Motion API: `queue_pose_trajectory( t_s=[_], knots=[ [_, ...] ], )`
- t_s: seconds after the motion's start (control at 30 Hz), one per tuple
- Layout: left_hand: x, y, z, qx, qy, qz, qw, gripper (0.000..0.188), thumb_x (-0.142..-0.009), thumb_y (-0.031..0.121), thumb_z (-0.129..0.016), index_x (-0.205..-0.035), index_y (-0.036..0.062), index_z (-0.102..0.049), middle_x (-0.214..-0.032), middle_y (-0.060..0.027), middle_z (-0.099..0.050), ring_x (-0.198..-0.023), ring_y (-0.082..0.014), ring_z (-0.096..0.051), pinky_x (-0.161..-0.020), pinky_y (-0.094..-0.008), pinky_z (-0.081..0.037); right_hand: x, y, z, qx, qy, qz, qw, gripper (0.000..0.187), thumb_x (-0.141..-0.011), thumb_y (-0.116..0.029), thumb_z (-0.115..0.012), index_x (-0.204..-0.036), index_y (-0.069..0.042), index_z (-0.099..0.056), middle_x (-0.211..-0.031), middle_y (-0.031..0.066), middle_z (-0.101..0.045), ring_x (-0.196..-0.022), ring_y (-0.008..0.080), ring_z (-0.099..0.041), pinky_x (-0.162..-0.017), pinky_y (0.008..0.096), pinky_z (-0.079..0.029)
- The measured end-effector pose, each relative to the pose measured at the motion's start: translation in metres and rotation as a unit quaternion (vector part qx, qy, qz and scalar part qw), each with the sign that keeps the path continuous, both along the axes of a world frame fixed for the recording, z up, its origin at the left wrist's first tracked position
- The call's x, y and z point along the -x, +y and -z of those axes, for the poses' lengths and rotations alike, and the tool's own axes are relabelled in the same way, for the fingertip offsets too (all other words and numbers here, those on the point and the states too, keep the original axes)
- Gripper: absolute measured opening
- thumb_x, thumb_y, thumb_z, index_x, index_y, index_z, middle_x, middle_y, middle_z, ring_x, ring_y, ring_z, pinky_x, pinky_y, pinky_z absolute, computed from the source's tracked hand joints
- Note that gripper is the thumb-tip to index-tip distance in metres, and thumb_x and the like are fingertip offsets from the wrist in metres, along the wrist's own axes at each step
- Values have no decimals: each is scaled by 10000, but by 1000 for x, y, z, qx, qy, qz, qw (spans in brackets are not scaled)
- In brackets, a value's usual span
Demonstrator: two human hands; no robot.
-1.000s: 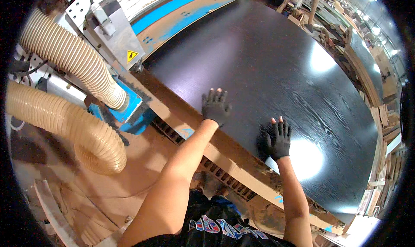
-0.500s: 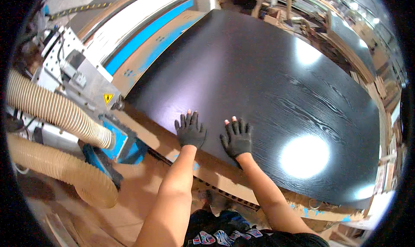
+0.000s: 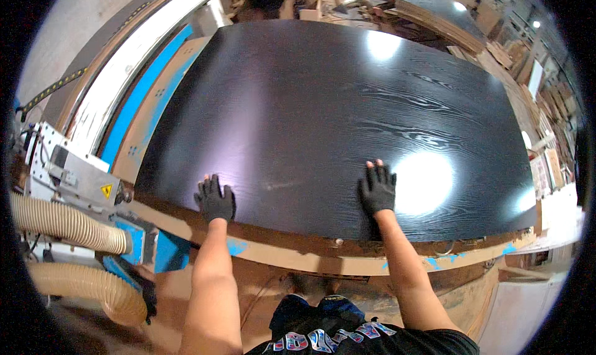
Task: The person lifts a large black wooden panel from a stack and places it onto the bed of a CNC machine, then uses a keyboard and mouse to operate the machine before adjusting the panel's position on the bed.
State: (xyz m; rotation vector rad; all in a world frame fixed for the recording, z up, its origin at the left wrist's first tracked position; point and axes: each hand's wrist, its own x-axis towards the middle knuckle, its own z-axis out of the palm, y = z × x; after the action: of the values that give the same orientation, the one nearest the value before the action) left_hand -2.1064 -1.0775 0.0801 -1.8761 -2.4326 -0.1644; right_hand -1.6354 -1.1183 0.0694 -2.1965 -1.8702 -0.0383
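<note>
A large black wood-grain panel (image 3: 298, 125) lies flat in front of me, shining where lamps reflect in it. My left hand (image 3: 215, 200), in a dark glove with bare fingertips, rests near the panel's front left edge with its fingers spread. Farther right, my right hand (image 3: 377, 188) wears the same kind of glove and lies flat on the panel close to its front edge, fingers stretched out. Neither hand grips anything.
Under the panel runs a tan table edge (image 3: 298, 260) with blue paint marks. On the left stand a machine head (image 3: 81, 175) with a yellow warning sign and two ribbed hoses (image 3: 68, 221). Stacked boards (image 3: 434, 26) and wood scraps fill the back right.
My hands have moved apart, the left one leftward and the right one rightward along the front edge. The view has turned, so the panel now lies squarer before me.
</note>
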Motion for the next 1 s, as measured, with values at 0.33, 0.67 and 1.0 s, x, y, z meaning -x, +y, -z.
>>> queue_pose_trajectory(
  t_s=[0.33,0.67,1.0],
  knots=[
    [15,3,30,13,49,-11,999,615,-983,478,-338,-1533,206,-301,-1616,-42,-231,-1490,-285,-187,-1179,-525,-154,-21,-84,5,18,-48,70,996,656,-951,-469,-429,-1505,-129,-344,-1570,206,-271,-1447,391,-252,-1136,649,-142],
    [-150,-60,3,-23,-21,237,971,751,-877,465,-521,-1524,155,-300,-1600,-118,-246,-1463,-361,-226,-1123,-645,-169,44,-79,-17,-44,-67,-1,997,645,-922,-437,-511,-1476,-128,-392,-1539,188,-333,-1374,414,-347,-1097,643,-226],
    [-160,-54,18,-101,-30,267,958,681,-910,497,-466,-1512,203,-345,-1587,-95,-288,-1455,-339,-256,-1122,-622,-187,36,-91,6,-1,-39,-5,999,578,-963,-422,-445,-1483,-177,-385,-1556,147,-328,-1421,357,-313,-1143,608,-171]
  ],
)
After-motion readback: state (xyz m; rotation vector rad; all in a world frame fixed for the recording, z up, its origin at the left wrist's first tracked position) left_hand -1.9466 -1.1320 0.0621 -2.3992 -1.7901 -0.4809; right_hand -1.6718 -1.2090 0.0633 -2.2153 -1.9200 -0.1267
